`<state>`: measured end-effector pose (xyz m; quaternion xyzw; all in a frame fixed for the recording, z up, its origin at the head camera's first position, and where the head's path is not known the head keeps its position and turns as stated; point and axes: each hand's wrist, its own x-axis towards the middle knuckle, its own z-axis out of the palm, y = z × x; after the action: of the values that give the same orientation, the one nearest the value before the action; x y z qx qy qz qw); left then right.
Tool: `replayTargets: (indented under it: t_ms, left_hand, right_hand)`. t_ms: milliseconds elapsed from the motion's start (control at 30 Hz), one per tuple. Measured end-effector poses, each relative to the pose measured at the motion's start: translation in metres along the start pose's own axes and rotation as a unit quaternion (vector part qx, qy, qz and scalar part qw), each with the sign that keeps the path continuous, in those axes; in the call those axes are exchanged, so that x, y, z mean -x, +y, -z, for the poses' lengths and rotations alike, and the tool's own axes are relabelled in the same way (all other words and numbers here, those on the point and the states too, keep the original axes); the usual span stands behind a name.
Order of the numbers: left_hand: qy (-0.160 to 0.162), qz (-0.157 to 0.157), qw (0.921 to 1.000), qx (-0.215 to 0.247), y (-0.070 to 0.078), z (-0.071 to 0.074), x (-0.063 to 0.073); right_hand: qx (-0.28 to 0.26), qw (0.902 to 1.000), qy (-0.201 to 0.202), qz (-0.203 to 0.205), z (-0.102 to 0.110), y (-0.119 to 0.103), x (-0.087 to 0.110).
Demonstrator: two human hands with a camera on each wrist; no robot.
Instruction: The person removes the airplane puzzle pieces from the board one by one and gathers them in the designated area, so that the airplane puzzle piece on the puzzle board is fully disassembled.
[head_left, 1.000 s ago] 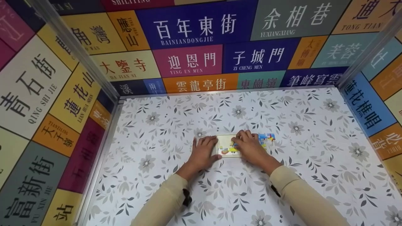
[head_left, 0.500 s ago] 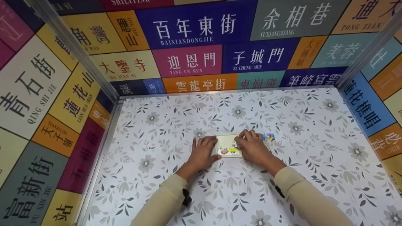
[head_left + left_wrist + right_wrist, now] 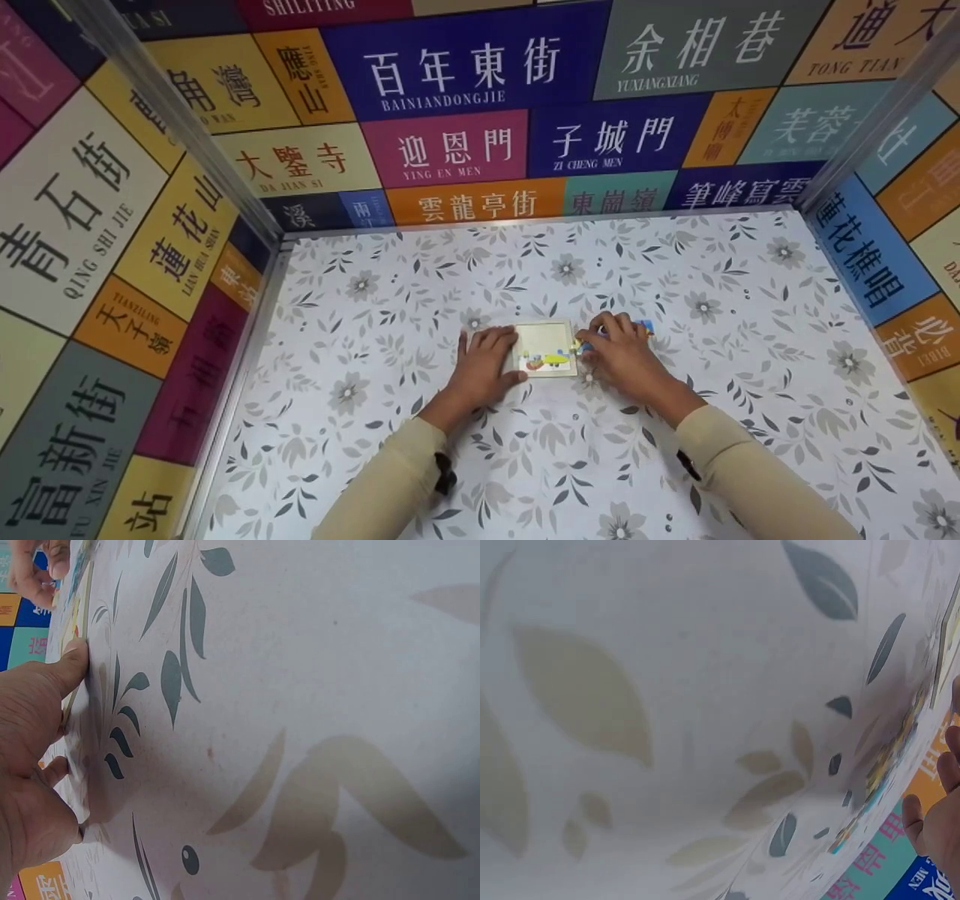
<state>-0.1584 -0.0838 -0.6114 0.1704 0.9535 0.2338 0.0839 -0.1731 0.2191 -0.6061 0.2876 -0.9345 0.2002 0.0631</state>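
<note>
Nearest were two beige sleeves (image 3: 379,487), one behind each hand, with a dark thing (image 3: 445,474) at the cuff of the left one. The left hand (image 3: 480,367) was relaxed, its fingers almost straight at the left edge of the board (image 3: 541,337), its thumb on the near corner. Thus the board was just to the right of this hand, and a small coloured picture (image 3: 553,361) ran along its near side. The right hand (image 3: 621,351) had bent fingers, which pinched a piece (image 3: 577,347) just beside the board's right edge. More pieces (image 3: 648,327) lay beside this hand, partly covered by it. Under both hands was flowered cloth (image 3: 420,281); well beyond them stood a wall (image 3: 465,67) of coloured signs.
</note>
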Motion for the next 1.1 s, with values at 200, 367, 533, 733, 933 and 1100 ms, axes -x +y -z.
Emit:
replayTargets:
  t_ms: [200, 367, 533, 733, 933, 1100]
  left_hand:
    - [-0.005, 0.001, 1.0, -0.002, -0.001, -0.001, -0.001]
    - [-0.003, -0.004, 1.0, 0.007, -0.001, -0.001, 0.001]
    - [-0.002, -0.004, 1.0, 0.008, -0.001, 0.0, 0.002]
    - [-0.003, 0.0, 1.0, 0.005, 0.0, 0.0, 0.001]
    - [-0.007, 0.0, 1.0, 0.006, 0.0, 0.0, 0.001]
    - [-0.008, 0.0, 1.0, 0.006, 0.001, 0.002, 0.002]
  right_hand:
    - [0.004, 0.9999, 0.013, -0.007, 0.008, 0.01, 0.009]
    - [0.004, 0.9998, 0.011, -0.015, 0.014, 0.017, 0.018]
    - [0.009, 0.9998, 0.005, -0.017, 0.02, 0.024, 0.026]
    - [0.008, 0.9992, -0.015, -0.036, 0.026, 0.032, 0.034]
    - [0.014, 0.9983, -0.025, -0.05, 0.032, 0.041, 0.042]
    - [0.021, 0.9976, -0.026, -0.061, 0.037, 0.049, 0.049]
